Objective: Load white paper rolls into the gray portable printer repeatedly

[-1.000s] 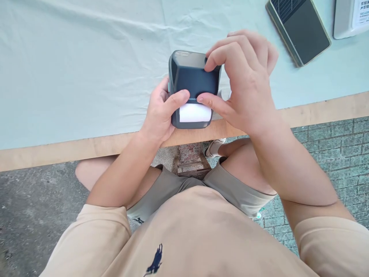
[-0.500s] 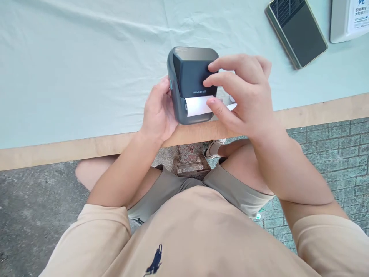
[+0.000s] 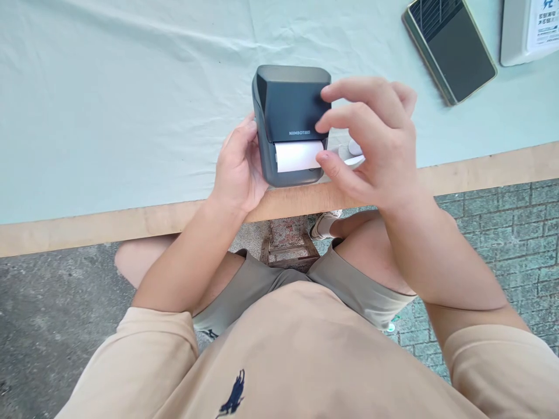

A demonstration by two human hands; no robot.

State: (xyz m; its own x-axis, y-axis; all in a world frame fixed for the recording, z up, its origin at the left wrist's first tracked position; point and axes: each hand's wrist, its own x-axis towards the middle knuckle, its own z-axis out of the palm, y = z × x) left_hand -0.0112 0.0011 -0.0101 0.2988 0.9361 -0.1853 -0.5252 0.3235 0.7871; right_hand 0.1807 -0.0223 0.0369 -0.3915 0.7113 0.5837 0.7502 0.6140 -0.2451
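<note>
A dark label printer (image 3: 297, 107) marked NIIMBOT is held over the table's front edge. My left hand (image 3: 239, 166) grips it from the left side, thumb along its edge, the other fingers mostly hidden beneath. A white label strip (image 3: 297, 156) sticks out of the slot below the lid. On the right side, my right hand (image 3: 375, 137) hovers with its fingers apart and curved, the thumb tip close to the right end of the strip. Whether that thumb touches the paper I cannot tell. Partly behind this hand lies a small white and clear item (image 3: 347, 151).
A phone-like dark device (image 3: 458, 52) lies at the back right of the cloth-covered table (image 3: 131, 105). Beside it, a white printed object (image 3: 524, 35) is cut off by the frame. The bare wooden edge (image 3: 87, 228) runs along the front. Below stands a wooden stool (image 3: 290, 250).
The printer has tilted so its lid faces me more and has shifted slightly up. My right hand has moved a little right, away from the lid, and more of the white item behind it shows.
</note>
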